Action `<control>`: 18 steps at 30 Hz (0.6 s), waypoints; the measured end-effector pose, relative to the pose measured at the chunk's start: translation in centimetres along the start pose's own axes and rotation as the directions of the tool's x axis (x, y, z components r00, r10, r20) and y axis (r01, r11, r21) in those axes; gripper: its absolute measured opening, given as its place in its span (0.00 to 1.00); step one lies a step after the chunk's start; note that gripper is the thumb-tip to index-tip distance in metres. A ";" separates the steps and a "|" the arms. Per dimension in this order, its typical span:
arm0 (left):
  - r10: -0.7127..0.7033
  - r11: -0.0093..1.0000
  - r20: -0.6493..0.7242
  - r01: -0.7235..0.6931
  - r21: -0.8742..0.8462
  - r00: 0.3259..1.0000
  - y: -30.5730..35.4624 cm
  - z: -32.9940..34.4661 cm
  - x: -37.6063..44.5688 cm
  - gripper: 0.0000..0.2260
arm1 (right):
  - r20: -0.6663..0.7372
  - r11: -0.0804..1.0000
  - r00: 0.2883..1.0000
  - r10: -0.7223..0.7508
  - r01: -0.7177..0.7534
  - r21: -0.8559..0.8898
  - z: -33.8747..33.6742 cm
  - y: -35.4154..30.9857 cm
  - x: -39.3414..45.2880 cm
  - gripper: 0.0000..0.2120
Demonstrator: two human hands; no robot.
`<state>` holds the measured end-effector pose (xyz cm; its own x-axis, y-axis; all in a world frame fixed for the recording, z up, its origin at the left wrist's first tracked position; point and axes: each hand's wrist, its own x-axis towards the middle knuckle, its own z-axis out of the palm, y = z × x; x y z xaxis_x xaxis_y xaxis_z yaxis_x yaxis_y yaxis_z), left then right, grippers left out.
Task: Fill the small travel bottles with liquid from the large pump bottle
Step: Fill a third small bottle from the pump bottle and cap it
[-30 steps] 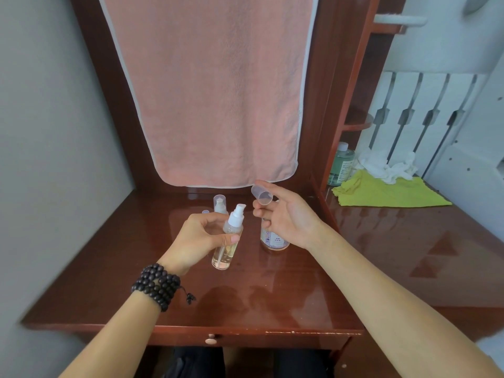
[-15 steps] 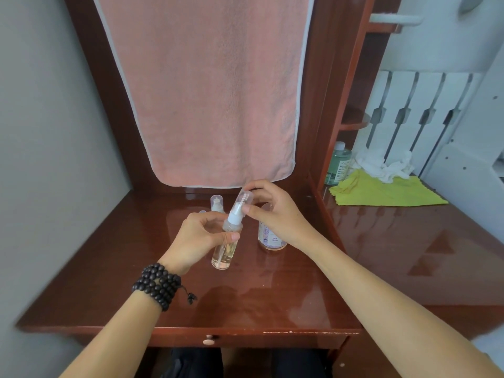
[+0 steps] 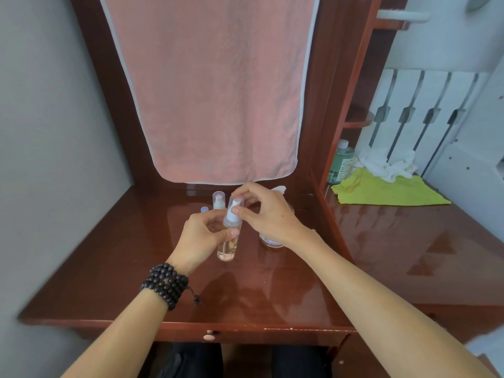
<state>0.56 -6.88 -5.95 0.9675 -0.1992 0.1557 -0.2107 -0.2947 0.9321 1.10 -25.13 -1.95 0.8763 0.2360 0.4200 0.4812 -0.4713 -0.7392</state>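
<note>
Left hand [image 3: 203, 236] clamped around the body of a small travel bottle [image 3: 229, 236], held tilted above the worktop [image 3: 114, 268]. Right hand [image 3: 268, 214] pinches the clear cap [image 3: 236, 203] seated over the bottle's white spray head. A second capped travel bottle [image 3: 219, 201] stands just behind. The large pump bottle [image 3: 270, 241] stands behind the right hand, mostly hidden. A pink towel [image 3: 212, 91] hangs above.

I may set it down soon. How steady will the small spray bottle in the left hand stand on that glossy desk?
Probably tippy: the spray bottle looks tall and slim with a narrow base. It appears mostly full, so weight low down may help. The desk shines like polish, so a nudge could slide it.
</note>
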 end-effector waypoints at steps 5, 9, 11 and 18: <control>0.042 0.994 -0.180 -0.059 -0.092 0.983 0.8 -4.0 0.0 0.18 | -0.144 0.996 0.989 0.024 -0.035 -0.081 0.3 0.6 0.8 0.09; 0.025 0.988 -0.318 -0.071 -0.134 0.948 0.3 -6.8 -0.3 0.12 | -0.102 0.971 0.994 0.042 -0.065 -0.231 1.4 1.2 1.2 0.08; 0.004 0.989 -0.310 -0.050 -0.141 0.951 -0.3 -6.9 -0.4 0.12 | -0.084 0.954 0.995 0.045 -0.068 -0.292 2.1 1.4 1.5 0.07; -0.056 0.988 -0.281 0.013 -0.154 0.958 -2.4 -6.6 -0.6 0.10 | -0.085 0.925 0.992 0.089 -0.114 -0.363 3.3 2.1 2.4 0.08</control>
<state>1.43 0.05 -6.09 0.9781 0.0879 0.1888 -0.1744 -0.1494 0.9733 4.32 -22.73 -4.23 0.9106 0.1203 0.3954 0.3364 -0.7715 -0.5400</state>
